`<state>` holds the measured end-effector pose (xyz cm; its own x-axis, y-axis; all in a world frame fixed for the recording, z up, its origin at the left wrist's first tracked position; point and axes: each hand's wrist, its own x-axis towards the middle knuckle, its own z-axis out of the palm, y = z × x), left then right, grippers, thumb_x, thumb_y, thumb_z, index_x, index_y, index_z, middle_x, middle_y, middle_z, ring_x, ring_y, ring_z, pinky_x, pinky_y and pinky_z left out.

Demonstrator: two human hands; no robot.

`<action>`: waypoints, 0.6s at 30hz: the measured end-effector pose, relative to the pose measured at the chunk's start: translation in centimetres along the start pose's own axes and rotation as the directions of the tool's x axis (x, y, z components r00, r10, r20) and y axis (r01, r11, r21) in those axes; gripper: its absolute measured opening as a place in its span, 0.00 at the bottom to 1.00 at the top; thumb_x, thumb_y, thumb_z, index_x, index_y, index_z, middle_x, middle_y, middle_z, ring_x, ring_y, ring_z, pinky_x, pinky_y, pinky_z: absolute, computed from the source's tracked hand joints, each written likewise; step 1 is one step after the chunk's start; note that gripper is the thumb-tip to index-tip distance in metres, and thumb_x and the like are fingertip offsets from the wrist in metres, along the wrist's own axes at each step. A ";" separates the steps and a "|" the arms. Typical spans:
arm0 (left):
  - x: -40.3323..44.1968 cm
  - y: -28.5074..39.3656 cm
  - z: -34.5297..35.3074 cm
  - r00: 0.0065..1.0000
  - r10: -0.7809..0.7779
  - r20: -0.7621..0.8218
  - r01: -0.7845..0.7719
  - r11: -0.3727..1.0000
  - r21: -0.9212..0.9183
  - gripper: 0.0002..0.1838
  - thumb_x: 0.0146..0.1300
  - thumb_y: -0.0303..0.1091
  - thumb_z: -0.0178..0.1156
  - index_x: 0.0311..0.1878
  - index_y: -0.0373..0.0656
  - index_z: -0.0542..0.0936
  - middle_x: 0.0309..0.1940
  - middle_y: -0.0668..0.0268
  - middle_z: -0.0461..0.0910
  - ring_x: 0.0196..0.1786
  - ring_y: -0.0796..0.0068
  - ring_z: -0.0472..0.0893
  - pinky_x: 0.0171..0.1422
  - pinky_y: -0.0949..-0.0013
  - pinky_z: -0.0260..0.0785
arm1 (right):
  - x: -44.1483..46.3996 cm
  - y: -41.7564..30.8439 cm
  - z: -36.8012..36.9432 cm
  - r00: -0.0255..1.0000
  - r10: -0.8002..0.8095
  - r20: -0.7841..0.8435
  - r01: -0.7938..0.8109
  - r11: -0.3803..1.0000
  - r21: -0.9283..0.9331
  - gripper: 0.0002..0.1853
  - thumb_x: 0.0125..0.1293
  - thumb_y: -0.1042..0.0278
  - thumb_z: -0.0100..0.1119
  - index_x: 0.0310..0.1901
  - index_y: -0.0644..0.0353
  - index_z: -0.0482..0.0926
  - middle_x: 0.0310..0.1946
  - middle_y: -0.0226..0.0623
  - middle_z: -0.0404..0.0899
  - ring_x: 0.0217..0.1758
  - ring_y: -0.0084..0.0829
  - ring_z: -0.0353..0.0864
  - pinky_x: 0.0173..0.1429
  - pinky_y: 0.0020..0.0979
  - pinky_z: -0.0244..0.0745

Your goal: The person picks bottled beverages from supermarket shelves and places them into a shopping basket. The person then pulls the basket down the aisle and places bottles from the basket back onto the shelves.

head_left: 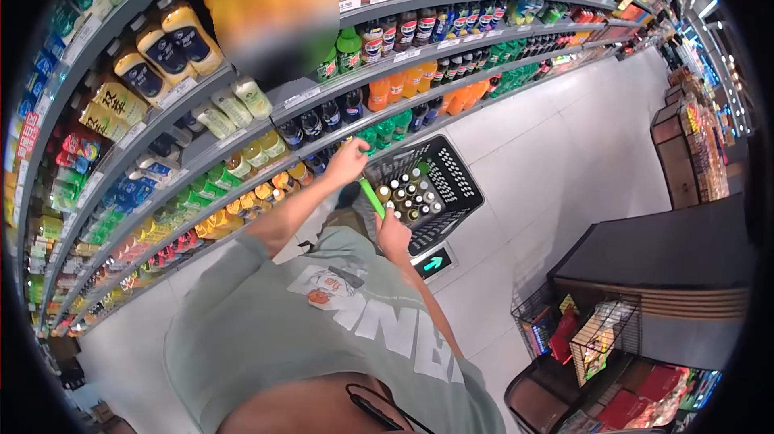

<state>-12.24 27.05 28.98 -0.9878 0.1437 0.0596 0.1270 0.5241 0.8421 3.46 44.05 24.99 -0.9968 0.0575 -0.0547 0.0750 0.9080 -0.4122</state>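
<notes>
Two bare hands at work here, both out in front of the body. The right hand [393, 234] is closed around the green handle [372, 197], at the end nearest the body. Up ahead, the left hand [348, 158] has its fingers drawn in, the tips right by a bit of green at the shelf edge; whether they grip anything, I cannot tell.

Just beyond sits the black basket [461, 212], beside the shelving, with capped bottles [400, 192] standing close together in it and room left along the far side. Whether it rests on the floor [524, 152] is hard to make out.

So the step in hand looks like steadying the basket while the left hand works near the bottles. A next move, I'd judge, calls for a firm right-hand hold and clearance between left fingers and basket rim.

Farther out, green bottles [385, 129] and dark bottles [330, 116] line the lower shelf, with orange bottles [397, 83] above.
</notes>
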 end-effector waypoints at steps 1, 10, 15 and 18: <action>2.4 1.2 -0.4 0.999 0.015 0.036 -0.013 0.998 -0.056 0.10 0.65 0.30 0.59 0.47 0.38 0.76 0.38 0.61 0.81 0.37 0.74 0.82 0.45 0.68 0.75 | 0.3 0.4 -0.3 1.000 -0.009 -0.028 0.009 1.000 -0.011 0.20 0.70 0.46 0.51 0.44 0.57 0.71 0.24 0.46 0.82 0.24 0.52 0.82 0.27 0.51 0.76; 19.2 9.0 -1.2 0.988 -0.034 0.149 0.097 0.895 -0.435 0.36 0.66 0.28 0.53 0.74 0.37 0.50 0.40 0.58 0.83 0.33 0.73 0.82 0.35 0.71 0.74 | 4.4 5.0 -2.3 0.995 -0.001 -0.097 -0.005 0.998 -0.067 0.19 0.68 0.45 0.54 0.40 0.55 0.71 0.24 0.42 0.81 0.24 0.48 0.82 0.25 0.47 0.73; 25.2 10.8 -1.4 0.998 -0.049 0.030 0.057 0.866 -0.497 0.45 0.69 0.26 0.48 0.77 0.45 0.29 0.44 0.57 0.83 0.33 0.70 0.85 0.36 0.71 0.77 | 7.8 8.1 -4.3 0.996 0.055 -0.065 -0.058 0.997 -0.043 0.19 0.67 0.45 0.55 0.41 0.53 0.72 0.24 0.42 0.81 0.25 0.49 0.82 0.27 0.48 0.73; 28.8 9.2 0.7 0.981 0.088 -0.174 -0.149 0.912 -0.382 0.45 0.71 0.27 0.50 0.76 0.41 0.27 0.46 0.55 0.83 0.32 0.69 0.85 0.35 0.71 0.78 | 9.8 10.3 -5.2 0.999 0.034 -0.039 -0.035 0.998 -0.048 0.18 0.66 0.45 0.58 0.42 0.53 0.74 0.24 0.43 0.81 0.25 0.48 0.82 0.28 0.47 0.74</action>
<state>-39.48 36.56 38.06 -0.9734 0.0407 0.2255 0.2290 0.1360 0.9639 -5.65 56.15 24.92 -0.9940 0.1039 -0.0335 0.1090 0.9241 -0.3663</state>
